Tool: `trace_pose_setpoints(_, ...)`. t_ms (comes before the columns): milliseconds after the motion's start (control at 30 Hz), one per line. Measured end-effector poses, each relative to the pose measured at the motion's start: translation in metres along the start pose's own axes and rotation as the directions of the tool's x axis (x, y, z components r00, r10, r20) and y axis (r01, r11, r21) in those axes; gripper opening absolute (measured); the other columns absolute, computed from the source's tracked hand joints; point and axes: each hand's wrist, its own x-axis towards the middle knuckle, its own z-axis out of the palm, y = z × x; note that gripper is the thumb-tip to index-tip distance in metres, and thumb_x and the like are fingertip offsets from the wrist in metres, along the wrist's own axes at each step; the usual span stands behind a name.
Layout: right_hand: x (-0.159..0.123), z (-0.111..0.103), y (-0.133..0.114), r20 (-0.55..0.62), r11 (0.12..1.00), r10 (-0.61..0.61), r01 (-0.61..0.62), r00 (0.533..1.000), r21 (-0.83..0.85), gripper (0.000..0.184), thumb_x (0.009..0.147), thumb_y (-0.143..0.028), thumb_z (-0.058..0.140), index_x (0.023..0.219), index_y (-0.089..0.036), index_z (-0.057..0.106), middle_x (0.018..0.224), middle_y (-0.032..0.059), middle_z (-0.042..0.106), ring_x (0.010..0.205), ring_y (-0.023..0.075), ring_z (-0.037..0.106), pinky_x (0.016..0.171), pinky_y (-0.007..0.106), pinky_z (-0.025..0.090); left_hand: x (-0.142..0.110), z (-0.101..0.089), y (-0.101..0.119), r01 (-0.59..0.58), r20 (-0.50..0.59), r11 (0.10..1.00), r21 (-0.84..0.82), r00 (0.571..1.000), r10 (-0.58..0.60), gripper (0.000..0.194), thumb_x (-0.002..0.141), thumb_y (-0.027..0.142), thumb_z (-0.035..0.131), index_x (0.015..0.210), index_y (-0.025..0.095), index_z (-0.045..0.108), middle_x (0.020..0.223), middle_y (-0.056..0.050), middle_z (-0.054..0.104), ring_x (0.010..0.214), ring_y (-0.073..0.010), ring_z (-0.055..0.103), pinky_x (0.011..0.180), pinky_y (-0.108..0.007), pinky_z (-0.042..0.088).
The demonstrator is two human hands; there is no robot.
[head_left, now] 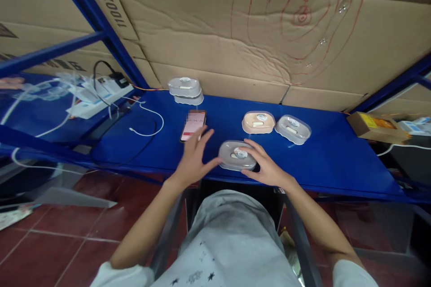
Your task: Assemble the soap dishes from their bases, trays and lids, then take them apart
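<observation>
A grey oval plastic box (230, 164) with a clear lid and a round white label lies near the blue table's front edge. My right hand (266, 164) is around its right end, fingers over the lid and thumb at the near side. My left hand (193, 159) is open, its fingers spread just below a phone (197, 121) with a pink lit screen. The left thumb tip reaches the box's left edge; whether it touches cannot be told. Beyond lie a peach box (251, 123) and another grey box (301, 134) of the same shape.
Two stacked grey boxes (184, 87) stand at the back left by the cardboard wall (208, 40). A white cable (163, 119) loops across the blue table (340, 157). Power strips (97, 98) lie at left. An open cardboard carton (377, 130) sits at right, near blue frame posts.
</observation>
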Motion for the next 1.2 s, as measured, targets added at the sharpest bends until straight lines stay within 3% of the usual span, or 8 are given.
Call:
trace_pose_setpoints(67, 0.0, 0.001, -0.001, -0.004, 1.0, -0.004, 0.004, 1.0, 0.029, 0.066, 0.095, -0.036, 0.076, 0.156, -0.029, 0.05, 0.175, 0.0145, 0.033, 0.165, 0.033, 0.033, 0.132, 0.057, 0.036, -0.006, 0.011, 0.009, -0.019, 0.179, 0.984, -0.179, 0.983, 0.051, 0.11, 0.086, 0.064, 0.081, 0.171, 0.025, 0.024, 0.178, -0.019, 0.033, 0.165, -0.0362, 0.034, 0.132, -0.054, 0.032)
trace_pose_setpoints(167, -0.002, 0.002, -0.001, -0.016, 0.997, -0.007, 0.008, 1.0, 0.08, 0.065, 0.093, -0.036, 0.077, 0.153, -0.028, 0.052, 0.171, 0.016, 0.039, 0.162, 0.0334, 0.039, 0.131, 0.057, 0.038, -0.009, 0.025, 0.017, 0.096, 0.27, 0.971, -0.218, 0.962, -0.035, 0.114, 0.082, 0.056, 0.088, 0.171, 0.028, 0.023, 0.176, -0.017, 0.038, 0.16, -0.0363, 0.042, 0.13, -0.055, 0.037)
trace_pose_setpoints(467, 0.039, -0.023, 0.0, -0.115, 0.994, -0.068, 0.057, 0.991, -0.096, 0.062, 0.099, -0.046, 0.072, 0.156, -0.03, 0.051, 0.172, 0.0157, 0.04, 0.162, 0.0355, 0.038, 0.13, 0.061, 0.036, -0.015, 0.021, 0.012, 0.205, 0.288, 0.938, -0.28, 0.95, -0.122, 0.127, 0.078, 0.048, 0.093, 0.173, 0.028, 0.012, 0.165, -0.02, 0.05, 0.154, -0.0392, 0.05, 0.127, -0.061, 0.039)
trace_pose_setpoints(667, 0.115, -0.026, 0.013, 0.069, 0.912, -0.065, 0.087, 0.995, -0.401, 0.065, 0.093, -0.039, 0.076, 0.153, -0.024, 0.055, 0.172, 0.0183, 0.043, 0.159, 0.0397, 0.042, 0.13, 0.068, 0.031, -0.025, 0.02, 0.009, 0.213, 0.257, 0.938, -0.274, 0.956, -0.142, 0.113, 0.079, 0.047, 0.092, 0.168, 0.029, 0.023, 0.172, -0.019, 0.039, 0.16, -0.0382, 0.042, 0.132, -0.06, 0.034)
trace_pose_setpoints(833, 0.142, -0.016, 0.026, 0.113, 0.874, -0.005, 0.059, 0.994, -0.483, 0.068, 0.089, -0.033, 0.082, 0.149, -0.015, 0.059, 0.164, 0.0257, 0.052, 0.154, 0.0442, 0.049, 0.13, 0.072, 0.025, -0.023, 0.016, 0.008, 0.215, 0.297, 0.938, -0.272, 0.946, -0.13, 0.108, 0.08, 0.041, 0.09, 0.166, 0.028, 0.025, 0.175, -0.018, 0.035, 0.162, -0.038, 0.038, 0.132, -0.061, 0.033)
trace_pose_setpoints(1000, 0.128, -0.026, 0.022, 0.106, 0.876, -0.01, 0.06, 0.994, -0.478, 0.065, 0.096, -0.039, 0.077, 0.155, -0.02, 0.056, 0.168, 0.0211, 0.049, 0.16, 0.0414, 0.042, 0.133, 0.073, 0.018, -0.022, 0.017, 0.008, 0.215, 0.286, 0.948, -0.235, 0.947, -0.144, 0.104, 0.081, 0.038, 0.089, 0.166, 0.028, 0.028, 0.174, -0.017, 0.038, 0.16, -0.0393, 0.039, 0.131, -0.063, 0.034)
trace_pose_setpoints(1100, 0.099, -0.03, 0.008, 0.092, 0.937, -0.092, 0.117, 0.992, -0.329, 0.066, 0.104, -0.052, 0.066, 0.163, -0.03, 0.048, 0.172, 0.0136, 0.047, 0.162, 0.0354, 0.04, 0.132, 0.066, 0.028, -0.023, 0.021, 0.007, 0.195, 0.258, 0.949, -0.247, 0.957, -0.13, 0.105, 0.081, 0.038, 0.09, 0.166, 0.03, 0.028, 0.173, -0.016, 0.04, 0.16, -0.0386, 0.041, 0.13, -0.062, 0.036)
trace_pose_setpoints(1200, 0.067, -0.023, -0.007, 0.23, 0.974, -0.116, 0.156, 0.966, -0.162, 0.088, 0.095, -0.067, 0.073, 0.169, -0.036, 0.037, 0.175, 0.0123, 0.041, 0.16, 0.0357, 0.043, 0.127, 0.061, 0.042, -0.023, 0.023, 0.008, 0.173, 0.221, 0.952, -0.252, 0.968, -0.118, 0.104, 0.083, 0.039, 0.089, 0.167, 0.031, 0.028, 0.173, -0.017, 0.041, 0.16, -0.038, 0.042, 0.13, -0.061, 0.036)
